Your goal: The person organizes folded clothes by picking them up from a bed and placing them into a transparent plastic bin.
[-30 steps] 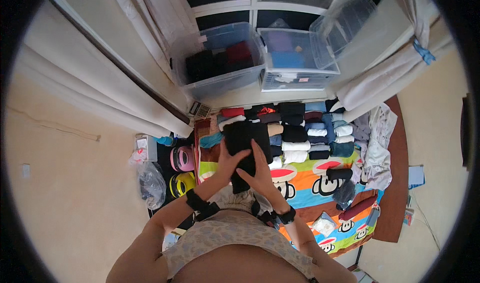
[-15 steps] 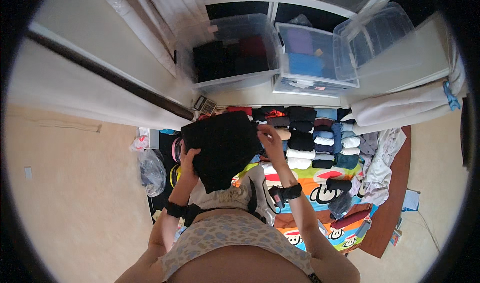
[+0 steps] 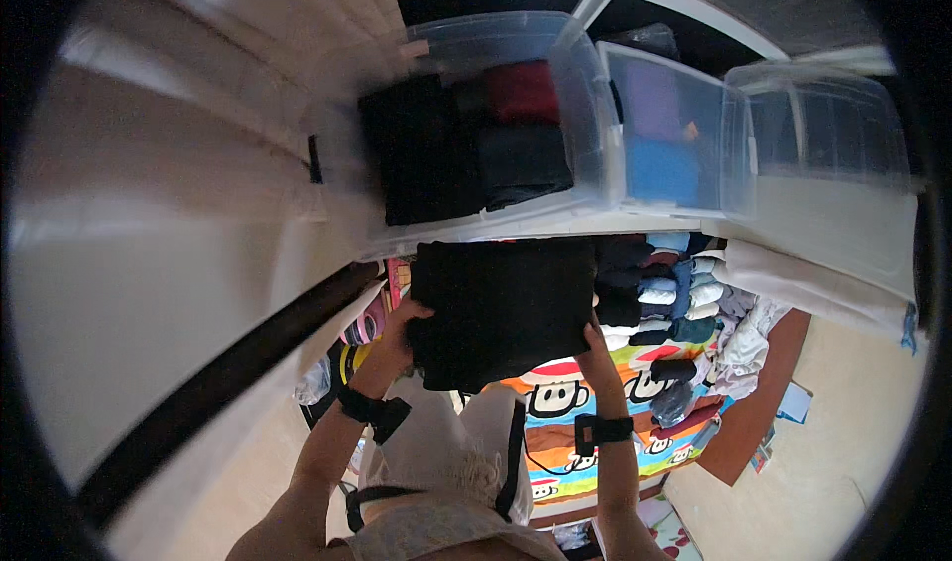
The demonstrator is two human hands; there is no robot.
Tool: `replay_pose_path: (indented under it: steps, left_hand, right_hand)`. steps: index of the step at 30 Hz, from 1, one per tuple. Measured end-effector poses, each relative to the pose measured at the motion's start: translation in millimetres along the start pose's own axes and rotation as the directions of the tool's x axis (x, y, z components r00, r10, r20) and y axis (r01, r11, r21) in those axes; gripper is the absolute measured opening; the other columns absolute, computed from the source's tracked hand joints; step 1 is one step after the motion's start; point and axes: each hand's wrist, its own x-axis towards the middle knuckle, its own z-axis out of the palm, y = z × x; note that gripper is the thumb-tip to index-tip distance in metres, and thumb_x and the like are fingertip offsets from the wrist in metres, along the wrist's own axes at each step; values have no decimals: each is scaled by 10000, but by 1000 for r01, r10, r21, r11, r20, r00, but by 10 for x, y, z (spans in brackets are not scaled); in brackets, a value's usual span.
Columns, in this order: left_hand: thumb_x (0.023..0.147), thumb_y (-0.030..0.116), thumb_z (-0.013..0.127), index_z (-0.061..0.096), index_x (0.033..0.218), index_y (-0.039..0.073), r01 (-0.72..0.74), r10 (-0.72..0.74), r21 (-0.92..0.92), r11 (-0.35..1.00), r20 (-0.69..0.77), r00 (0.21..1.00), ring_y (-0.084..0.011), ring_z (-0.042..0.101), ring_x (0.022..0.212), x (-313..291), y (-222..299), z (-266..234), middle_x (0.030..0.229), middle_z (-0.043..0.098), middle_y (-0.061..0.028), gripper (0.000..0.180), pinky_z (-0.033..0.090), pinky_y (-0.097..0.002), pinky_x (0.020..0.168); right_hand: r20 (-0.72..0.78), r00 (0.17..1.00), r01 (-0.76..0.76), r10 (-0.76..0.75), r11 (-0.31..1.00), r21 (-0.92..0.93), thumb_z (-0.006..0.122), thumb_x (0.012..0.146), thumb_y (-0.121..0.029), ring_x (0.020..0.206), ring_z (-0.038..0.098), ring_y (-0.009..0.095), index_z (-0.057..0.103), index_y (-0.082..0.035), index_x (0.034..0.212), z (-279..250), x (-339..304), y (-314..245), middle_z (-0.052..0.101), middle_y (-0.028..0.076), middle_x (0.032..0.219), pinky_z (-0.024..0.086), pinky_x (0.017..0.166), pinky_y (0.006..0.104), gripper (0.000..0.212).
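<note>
Gripping folded black cloth [image 3: 501, 313], both hands [image 3: 399, 330] [image 3: 595, 351] face a clear bin [image 3: 589, 115] of black and red clothes [image 3: 421, 154].

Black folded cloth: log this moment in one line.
black folded cloth: held two-handed | left hand: grips left edge | right hand: grips right edge | clear bin: beyond, dark fabric and red fabric inside

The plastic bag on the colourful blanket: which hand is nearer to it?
Right. The right hand is up and left of the plastic bag in the picture; the left hand is much farther left.
</note>
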Motion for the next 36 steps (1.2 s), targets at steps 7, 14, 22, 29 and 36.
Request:
replay_pose_path:
  steps: [7,14,22,29,36]
  left_hand:
    - [716,-95,538,444,1040,119,245,-312,-402,882,-109,944,-260,404,1146,1167,590,-370,1214,418,-142,399,343,-368,952]
    - [593,-89,561,461,1057,132,-330,314,440,835,110,943,-212,491,898,2454,203,-792,991,484,-68,524,398,-342,838]
    - [709,-38,585,514,862,4,-32,-295,-666,745,-373,880,-197,475,898,3855,-37,-740,952,498,-68,174,392,-292,859]
    - [779,1,561,543,913,-2,-284,-59,-694,662,-425,903,-153,464,931,4405,-643,-852,1036,504,-64,136,379,-259,903]
    - [638,-92,630,285,1285,27,-255,-263,-704,662,-538,801,-238,430,1094,4501,-570,-1030,1183,436,-96,743,306,-311,992]
  right_hand:
    - [-255,966,-12,-50,971,-238,654,707,-105,1103,409,211,297,-72,1323,367,1221,-781,430,87,1221,352,924,315,712]
    - [-197,929,121,-313,760,-639,745,669,-199,904,533,202,457,-56,1172,515,2986,-1488,537,78,1038,452,771,273,597]
    - [203,778,558,-594,507,-657,797,591,-213,1083,455,272,367,-59,1242,1260,4878,-1300,501,132,1135,373,932,354,796]
    - [217,658,476,-721,174,-862,762,596,-444,1111,458,365,348,-45,1261,1317,5910,-560,466,215,1207,389,919,418,879]
    - [180,738,478,-650,317,-819,708,635,-511,1114,463,329,297,-40,1311,1171,6162,-485,468,198,1210,366,935,374,920]
